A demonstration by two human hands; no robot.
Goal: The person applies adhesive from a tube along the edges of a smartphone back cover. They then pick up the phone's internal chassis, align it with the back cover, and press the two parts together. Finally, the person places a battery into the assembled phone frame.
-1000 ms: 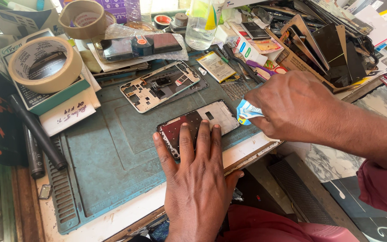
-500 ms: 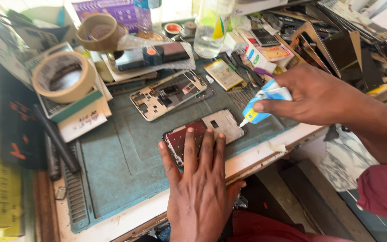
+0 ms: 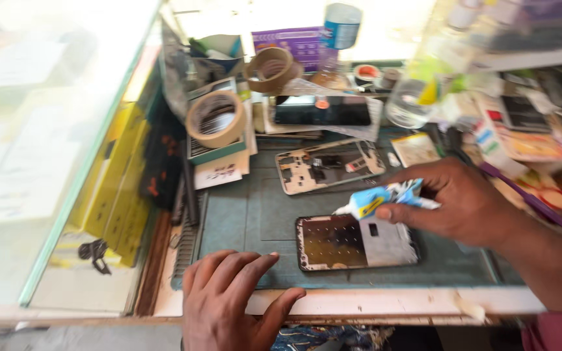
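The right hand (image 3: 463,205) pinches a small blue and white glue tube (image 3: 385,198) between thumb and fingers, closed firmly around its crumpled rear half, with the white nozzle poking out to the left and slightly down, its tip hovering just above the upper edge of the opened phone (image 3: 358,242). The tube looks light and soft, a squeezable thing that will dent under the thumb, so a hold on its flattened tail, as here, seems the sensible place, leaving the nozzle free. Its long axis runs roughly left to right across the view, nozzle end toward the left. The phone lies flat on the grey-green work mat (image 3: 242,221), near the front edge of the bench, its long axis also left to right; a dark perforated panel shows in its left part and a pale grey plate in the right. It appears thin, stiff and fairly fragile with its insides bared, best steadied by its outer rim rather than pressed in the middle. The left hand (image 3: 229,302) rests flat, fingers spread and holding nothing, on the front edge of the mat, left of the phone and not touching it. A second stripped phone frame (image 3: 330,168) lies farther back on the mat, and rolls of tape (image 3: 216,118) sit behind on the left
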